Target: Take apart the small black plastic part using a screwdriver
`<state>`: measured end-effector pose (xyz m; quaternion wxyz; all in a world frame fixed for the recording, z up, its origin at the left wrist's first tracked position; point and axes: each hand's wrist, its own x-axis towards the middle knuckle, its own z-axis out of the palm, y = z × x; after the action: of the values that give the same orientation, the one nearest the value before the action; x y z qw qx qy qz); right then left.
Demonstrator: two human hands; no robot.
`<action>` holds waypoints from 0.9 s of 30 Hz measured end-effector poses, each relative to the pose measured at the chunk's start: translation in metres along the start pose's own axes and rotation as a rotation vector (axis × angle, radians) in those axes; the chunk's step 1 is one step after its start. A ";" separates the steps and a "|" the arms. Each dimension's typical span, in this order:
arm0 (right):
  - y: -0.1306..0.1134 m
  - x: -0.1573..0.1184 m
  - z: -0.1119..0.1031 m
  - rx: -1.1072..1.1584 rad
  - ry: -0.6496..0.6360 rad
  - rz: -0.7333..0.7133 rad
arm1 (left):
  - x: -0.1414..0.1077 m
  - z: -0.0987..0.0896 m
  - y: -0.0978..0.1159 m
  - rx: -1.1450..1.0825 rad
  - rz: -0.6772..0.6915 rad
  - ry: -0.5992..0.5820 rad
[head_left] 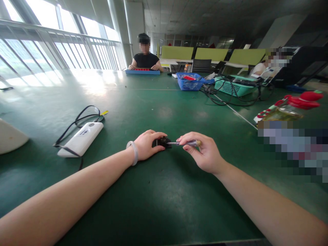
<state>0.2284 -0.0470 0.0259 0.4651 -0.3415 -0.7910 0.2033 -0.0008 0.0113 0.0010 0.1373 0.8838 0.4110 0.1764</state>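
My left hand [148, 145] grips a small black part [163, 141] between thumb and fingers, low over the green table [164, 191]. What kind of part it is I cannot make out. In my right hand [202, 150] is a screwdriver [192, 143] with a see-through handle, held nearly level. Its thin metal shaft points left, and the tip meets the right side of the black part. Fingers cover some of the part and of the handle.
A white power bank [83, 138] with a black cable lies to the left. Farther off stand a blue basket [191, 83] and a green basket [234, 87] with tangled black cables. A red-capped bottle [284, 111] is at right. Across the table, a person [146, 60] sits behind a blue tray [142, 72].
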 end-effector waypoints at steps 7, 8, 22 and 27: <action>0.017 0.004 0.003 0.368 0.179 0.335 | 0.000 -0.001 0.001 -0.016 -0.005 0.006; 0.020 0.005 0.004 0.424 0.210 0.378 | 0.000 -0.001 0.001 -0.017 -0.007 0.005; 0.040 0.009 0.004 0.777 0.379 0.806 | -0.002 -0.003 0.004 -0.033 0.105 -0.036; 0.040 0.010 0.004 0.791 0.389 0.857 | -0.003 -0.006 0.007 -0.039 0.139 -0.040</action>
<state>0.2358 -0.0130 0.0044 0.5693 -0.4614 -0.3485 0.5844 0.0002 0.0051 0.0084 0.1503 0.9107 0.3423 0.1759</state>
